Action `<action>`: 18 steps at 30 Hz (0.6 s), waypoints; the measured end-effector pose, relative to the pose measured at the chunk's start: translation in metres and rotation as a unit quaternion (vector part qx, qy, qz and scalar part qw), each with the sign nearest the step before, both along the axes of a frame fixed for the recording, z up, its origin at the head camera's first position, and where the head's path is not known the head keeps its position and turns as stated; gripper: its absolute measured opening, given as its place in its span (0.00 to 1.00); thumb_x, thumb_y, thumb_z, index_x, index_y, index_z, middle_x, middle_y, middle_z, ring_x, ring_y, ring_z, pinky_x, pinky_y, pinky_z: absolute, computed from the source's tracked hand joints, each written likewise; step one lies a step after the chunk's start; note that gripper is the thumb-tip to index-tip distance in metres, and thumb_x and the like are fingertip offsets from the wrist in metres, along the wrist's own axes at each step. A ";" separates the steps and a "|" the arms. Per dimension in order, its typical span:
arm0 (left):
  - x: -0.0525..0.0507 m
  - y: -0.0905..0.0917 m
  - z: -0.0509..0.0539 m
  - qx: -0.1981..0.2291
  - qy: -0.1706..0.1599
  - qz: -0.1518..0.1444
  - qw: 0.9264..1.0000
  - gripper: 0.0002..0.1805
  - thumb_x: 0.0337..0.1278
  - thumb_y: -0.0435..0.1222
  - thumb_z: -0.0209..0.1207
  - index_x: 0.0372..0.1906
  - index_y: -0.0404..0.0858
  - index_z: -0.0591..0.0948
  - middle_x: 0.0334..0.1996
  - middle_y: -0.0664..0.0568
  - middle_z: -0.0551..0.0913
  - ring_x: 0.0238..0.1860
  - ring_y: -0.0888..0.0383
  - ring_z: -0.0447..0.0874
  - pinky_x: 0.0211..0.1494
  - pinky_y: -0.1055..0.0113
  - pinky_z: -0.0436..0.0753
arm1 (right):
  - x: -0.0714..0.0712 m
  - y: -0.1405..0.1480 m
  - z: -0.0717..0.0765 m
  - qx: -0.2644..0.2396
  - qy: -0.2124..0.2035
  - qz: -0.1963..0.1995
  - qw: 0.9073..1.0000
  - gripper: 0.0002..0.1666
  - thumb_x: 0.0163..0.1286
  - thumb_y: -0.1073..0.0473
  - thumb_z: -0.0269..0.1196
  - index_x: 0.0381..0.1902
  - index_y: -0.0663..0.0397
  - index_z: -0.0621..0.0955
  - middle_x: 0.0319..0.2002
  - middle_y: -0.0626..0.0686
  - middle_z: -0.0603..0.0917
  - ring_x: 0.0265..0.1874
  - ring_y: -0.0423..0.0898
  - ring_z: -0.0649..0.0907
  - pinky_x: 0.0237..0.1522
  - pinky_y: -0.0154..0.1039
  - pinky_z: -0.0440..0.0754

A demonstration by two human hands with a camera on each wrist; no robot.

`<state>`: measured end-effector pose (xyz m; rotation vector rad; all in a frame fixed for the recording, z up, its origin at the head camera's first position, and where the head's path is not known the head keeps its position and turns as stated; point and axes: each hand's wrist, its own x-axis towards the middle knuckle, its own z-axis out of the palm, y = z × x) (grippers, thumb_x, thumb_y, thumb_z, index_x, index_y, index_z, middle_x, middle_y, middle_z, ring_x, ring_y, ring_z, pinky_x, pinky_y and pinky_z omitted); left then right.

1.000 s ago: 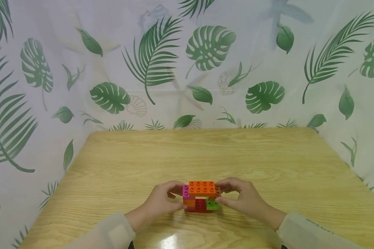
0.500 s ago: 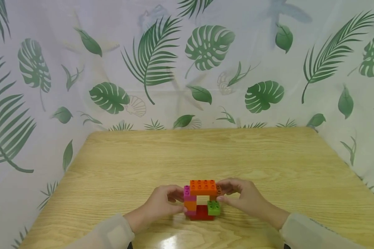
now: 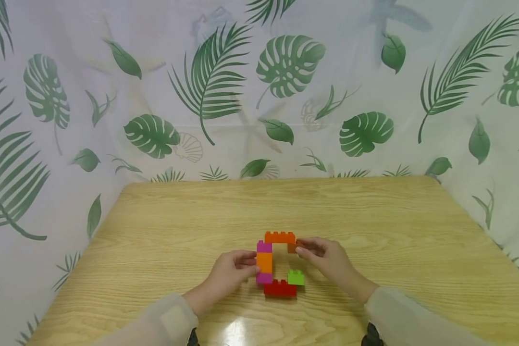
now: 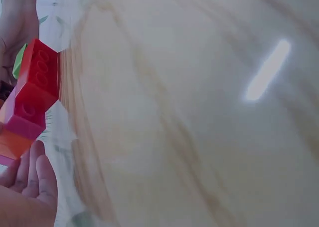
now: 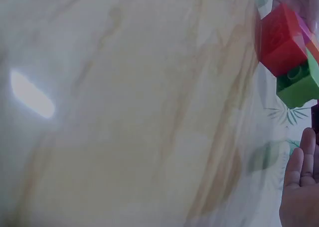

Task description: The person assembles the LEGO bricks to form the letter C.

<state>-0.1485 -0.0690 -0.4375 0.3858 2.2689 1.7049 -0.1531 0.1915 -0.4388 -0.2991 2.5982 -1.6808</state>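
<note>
Toy building bricks are joined into a C-shaped frame with a gap in its right side. Its left column stacks a pink, an orange (image 3: 264, 263) and another pink brick (image 3: 264, 278). A red brick (image 3: 279, 288) forms the base and bears a green brick (image 3: 296, 277) at its right end. A long orange brick (image 3: 279, 237) spans the top, with a brown brick (image 3: 291, 248) under its right end. My left hand (image 3: 229, 273) pinches the left column. My right hand (image 3: 328, 259) pinches the brown brick. Both wrist views show only parts of the frame and hands.
The wooden table (image 3: 190, 216) carries the work. Behind it hangs a white leaf-printed cloth (image 3: 238, 86), which also runs along both sides. A bright glare spot lies on the near tabletop.
The brick frame has tilted, so its front now faces me and the top studs are seen edge-on. Both hands have moved slightly up with it, still gripping.
</note>
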 end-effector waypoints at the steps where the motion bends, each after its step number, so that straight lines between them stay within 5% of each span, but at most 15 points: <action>1: 0.000 0.001 -0.001 -0.001 -0.001 0.006 1.000 0.24 0.58 0.33 0.63 0.56 0.23 0.75 0.45 0.39 0.81 0.43 0.49 0.82 0.41 0.63 0.83 | -0.002 -0.001 -0.002 0.004 -0.005 -0.007 1.000 0.25 0.66 0.52 0.64 0.54 0.63 0.79 0.48 0.58 0.83 0.42 0.48 0.84 0.42 0.35 0.81; 12: -0.003 0.008 -0.001 -0.040 -0.011 0.035 0.999 0.22 0.60 0.36 0.61 0.54 0.23 0.76 0.40 0.41 0.85 0.40 0.52 0.84 0.37 0.63 0.83 | -0.008 -0.010 -0.008 0.084 -0.038 -0.054 0.994 0.29 0.65 0.47 0.64 0.55 0.64 0.79 0.53 0.61 0.80 0.50 0.54 0.80 0.50 0.49 0.78; 18: -0.004 0.010 -0.001 -0.066 0.000 0.042 0.997 0.20 0.61 0.36 0.61 0.52 0.25 0.78 0.39 0.43 0.85 0.40 0.53 0.84 0.37 0.65 0.82 | -0.007 -0.012 -0.004 0.094 -0.054 -0.064 0.992 0.27 0.65 0.50 0.65 0.54 0.65 0.79 0.51 0.60 0.81 0.49 0.53 0.80 0.48 0.47 0.79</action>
